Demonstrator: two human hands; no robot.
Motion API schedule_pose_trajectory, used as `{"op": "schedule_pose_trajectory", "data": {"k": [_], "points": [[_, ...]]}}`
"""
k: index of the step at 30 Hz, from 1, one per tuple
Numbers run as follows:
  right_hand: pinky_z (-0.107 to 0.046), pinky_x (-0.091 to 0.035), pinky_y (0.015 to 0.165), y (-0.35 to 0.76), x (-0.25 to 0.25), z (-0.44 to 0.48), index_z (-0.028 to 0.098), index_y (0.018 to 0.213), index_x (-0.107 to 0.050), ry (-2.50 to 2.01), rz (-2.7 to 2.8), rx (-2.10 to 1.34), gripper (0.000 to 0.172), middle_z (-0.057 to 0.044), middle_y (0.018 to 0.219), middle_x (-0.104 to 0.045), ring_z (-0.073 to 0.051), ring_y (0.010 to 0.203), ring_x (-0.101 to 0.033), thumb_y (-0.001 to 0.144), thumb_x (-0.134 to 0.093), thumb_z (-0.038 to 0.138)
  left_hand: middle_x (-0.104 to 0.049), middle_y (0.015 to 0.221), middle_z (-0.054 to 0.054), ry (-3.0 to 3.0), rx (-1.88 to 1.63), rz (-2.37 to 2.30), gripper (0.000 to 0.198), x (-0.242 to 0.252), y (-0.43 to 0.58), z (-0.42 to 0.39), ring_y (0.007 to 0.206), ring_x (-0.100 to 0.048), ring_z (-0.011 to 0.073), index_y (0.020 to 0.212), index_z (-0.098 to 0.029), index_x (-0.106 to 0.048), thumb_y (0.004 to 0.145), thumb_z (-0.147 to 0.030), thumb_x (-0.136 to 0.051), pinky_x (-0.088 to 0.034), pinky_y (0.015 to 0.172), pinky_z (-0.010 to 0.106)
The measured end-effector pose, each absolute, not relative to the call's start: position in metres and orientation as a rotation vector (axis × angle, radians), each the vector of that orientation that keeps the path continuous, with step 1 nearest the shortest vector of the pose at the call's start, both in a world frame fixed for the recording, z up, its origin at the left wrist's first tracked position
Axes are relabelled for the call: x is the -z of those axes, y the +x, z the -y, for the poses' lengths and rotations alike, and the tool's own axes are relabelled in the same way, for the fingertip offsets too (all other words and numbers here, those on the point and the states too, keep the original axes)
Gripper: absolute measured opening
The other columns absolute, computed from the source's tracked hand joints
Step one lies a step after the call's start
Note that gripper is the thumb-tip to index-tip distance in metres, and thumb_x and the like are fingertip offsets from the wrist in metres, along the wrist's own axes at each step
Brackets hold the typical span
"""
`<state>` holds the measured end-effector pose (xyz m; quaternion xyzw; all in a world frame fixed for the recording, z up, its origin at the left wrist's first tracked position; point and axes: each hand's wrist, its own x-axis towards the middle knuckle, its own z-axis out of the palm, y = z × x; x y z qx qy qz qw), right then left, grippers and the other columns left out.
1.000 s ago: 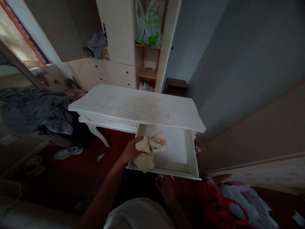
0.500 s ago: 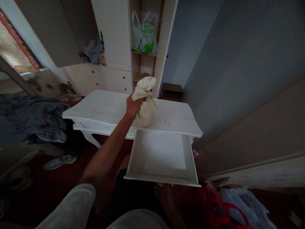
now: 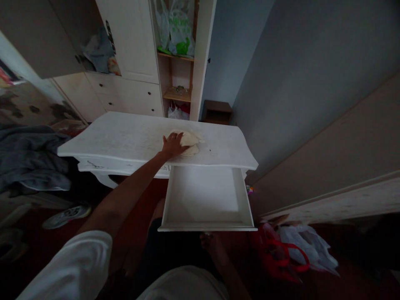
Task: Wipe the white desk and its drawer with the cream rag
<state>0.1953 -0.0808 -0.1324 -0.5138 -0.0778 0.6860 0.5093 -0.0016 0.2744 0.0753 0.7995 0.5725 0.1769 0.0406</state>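
Observation:
My left hand (image 3: 171,145) presses a crumpled cream cloth (image 3: 189,141) down on the top of a white table (image 3: 125,139), with its fingers curled over the cloth's left side. Below it the table's white drawer (image 3: 206,227) stands pulled out, and nothing lies inside it. My right hand (image 3: 210,243) hangs low in the dark just under the drawer's front edge; its fingers are too dim to read.
A cream wardrobe (image 3: 131,50) with open shelves and plastic bags (image 3: 175,29) stands behind the table. Grey bedding (image 3: 28,158) lies at the left and a shoe (image 3: 65,214) on the red floor. Red-handled bags (image 3: 290,254) sit at the lower right beside a grey wall.
My left hand lifted the cloth out of the drawer, raised it above the table, then brought it down flat onto the tabletop. The view has shifted slightly.

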Motion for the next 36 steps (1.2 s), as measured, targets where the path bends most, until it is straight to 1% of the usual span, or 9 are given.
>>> {"op": "schedule_pose_trajectory", "data": {"k": [3, 5, 7, 10, 12, 18, 26, 30, 36], "points": [[-0.026, -0.044, 0.053, 0.191, 0.131, 0.081, 0.018, 0.074, -0.067, -1.298, 0.222, -1.563, 0.049, -0.005, 0.067, -0.071, -0.016, 0.056, -0.061, 0.06, -0.078, 0.063, -0.029, 0.158, 0.02, 2.4, -0.453, -1.766, 0.092, -0.071, -0.018, -0.274, 0.147, -0.015, 0.0432, 0.155, -0.019, -0.021, 0.085, -0.074, -0.043, -0.013, 0.11, 0.071], [-0.026, -0.044, 0.052, 0.187, 0.129, 0.08, 0.018, 0.073, -0.067, -1.335, 0.216, -1.499, 0.051, -0.004, 0.065, -0.07, -0.015, 0.055, -0.061, 0.057, -0.078, 0.066, -0.026, 0.159, 0.022, 2.345, -0.409, -1.704, 0.097, -0.064, -0.032, -0.277, 0.147, -0.018, 0.0424, 0.157, -0.018, -0.01, 0.085, -0.076, -0.039, -0.017, 0.11, 0.069], [-0.025, -0.043, 0.049, 0.185, 0.126, 0.08, 0.018, 0.068, -0.065, -1.367, 0.19, -1.471, 0.052, -0.003, 0.06, -0.068, -0.015, 0.052, -0.059, 0.052, -0.079, 0.066, -0.025, 0.158, 0.025, 2.356, -0.422, -1.609, 0.101, -0.053, -0.046, -0.281, 0.147, -0.023, 0.0385, 0.157, -0.013, -0.007, 0.085, -0.075, -0.041, -0.02, 0.114, 0.061], [-0.025, -0.043, 0.049, 0.182, 0.117, 0.079, 0.019, 0.067, -0.065, -1.363, 0.18, -1.451, 0.05, -0.003, 0.058, -0.067, -0.015, 0.051, -0.059, 0.052, -0.08, 0.063, -0.028, 0.157, 0.025, 2.443, -0.545, -1.464, 0.103, -0.038, -0.064, -0.283, 0.146, -0.028, 0.0329, 0.155, -0.007, -0.014, 0.083, -0.07, -0.05, -0.026, 0.117, 0.046], [-0.025, -0.045, 0.05, 0.181, 0.11, 0.078, 0.019, 0.07, -0.066, -1.35, 0.195, -1.445, 0.047, -0.004, 0.061, -0.069, -0.016, 0.053, -0.061, 0.055, -0.08, 0.061, -0.034, 0.155, 0.023, 2.461, -0.633, -1.442, 0.097, -0.031, -0.07, -0.282, 0.143, -0.034, 0.0309, 0.153, -0.007, -0.021, 0.083, -0.065, -0.054, -0.031, 0.116, 0.041], [-0.025, -0.043, 0.047, 0.177, 0.094, 0.075, 0.019, 0.07, -0.066, -1.345, 0.197, -1.461, 0.046, -0.004, 0.061, -0.068, -0.015, 0.05, -0.06, 0.054, -0.081, 0.059, -0.049, 0.145, 0.017, 2.506, -0.736, -1.499, 0.078, -0.03, -0.066, -0.273, 0.134, -0.047, 0.0289, 0.148, -0.01, -0.035, 0.086, -0.052, -0.057, -0.038, 0.113, 0.04], [-0.026, -0.043, 0.047, 0.178, 0.083, 0.075, 0.017, 0.075, -0.068, -1.446, 0.208, -1.397, 0.049, -0.006, 0.061, -0.069, -0.016, 0.049, -0.061, 0.062, -0.074, 0.063, -0.049, 0.146, 0.017, 2.519, -0.726, -1.535, 0.074, -0.033, -0.065, -0.268, 0.135, -0.046, 0.0282, 0.148, -0.011, -0.036, 0.088, -0.05, -0.055, -0.038, 0.113, 0.04], [-0.026, -0.043, 0.048, 0.184, 0.073, 0.07, 0.015, 0.074, -0.069, -1.498, 0.176, -1.437, 0.05, -0.008, 0.06, -0.069, -0.016, 0.047, -0.06, 0.061, -0.073, 0.063, -0.05, 0.145, 0.016, 2.516, -0.735, -1.532, 0.073, -0.032, -0.065, -0.268, 0.134, -0.047, 0.0281, 0.147, -0.012, -0.036, 0.089, -0.051, -0.054, -0.039, 0.112, 0.04], [-0.025, -0.044, 0.05, 0.188, 0.053, 0.056, 0.014, 0.074, -0.071, -1.499, 0.168, -1.472, 0.043, -0.008, 0.063, -0.071, -0.015, 0.05, -0.06, 0.066, -0.071, 0.056, -0.049, 0.145, 0.017, 2.525, -0.72, -1.548, 0.074, -0.033, -0.064, -0.268, 0.133, -0.048, 0.0285, 0.147, -0.009, -0.037, 0.088, -0.051, -0.054, -0.039, 0.111, 0.039]]}}
